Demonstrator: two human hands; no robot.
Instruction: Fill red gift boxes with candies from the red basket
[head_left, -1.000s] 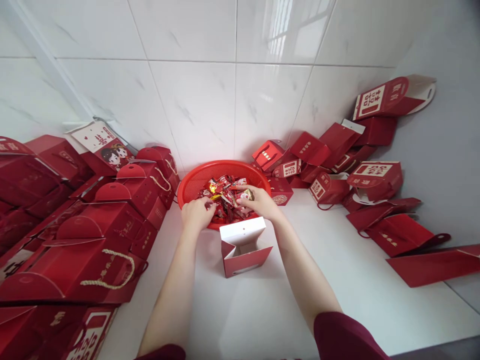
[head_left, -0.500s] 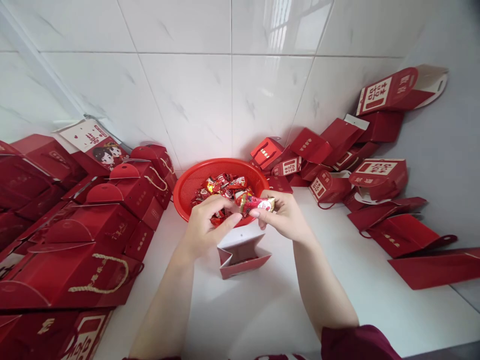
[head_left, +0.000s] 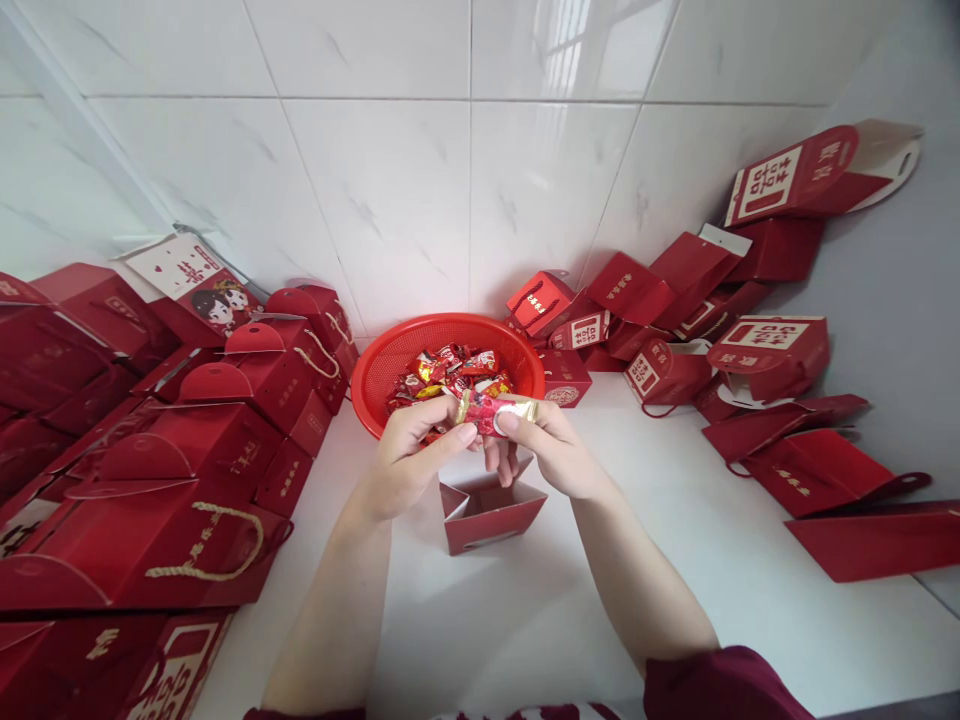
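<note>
While wrapped candy (head_left: 486, 414) is held crosswise near open box (head_left: 501, 526), left fingers (head_left: 448, 444) pinch one end, right fingers (head_left: 526, 432) other.

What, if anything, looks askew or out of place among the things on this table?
The right-hand boxes look askew: they lie jumbled and tilted at different angles, some propped on others, whereas the left-hand boxes stand in closely packed rows.

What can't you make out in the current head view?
In the head view:
Print on the held sweet: too small, partly covered by the right hand.
Floor of the open box: hidden by its front wall.
Depths of the red basket: covered by the top sweets.
Left boxes: cut off by the picture edge.
</note>
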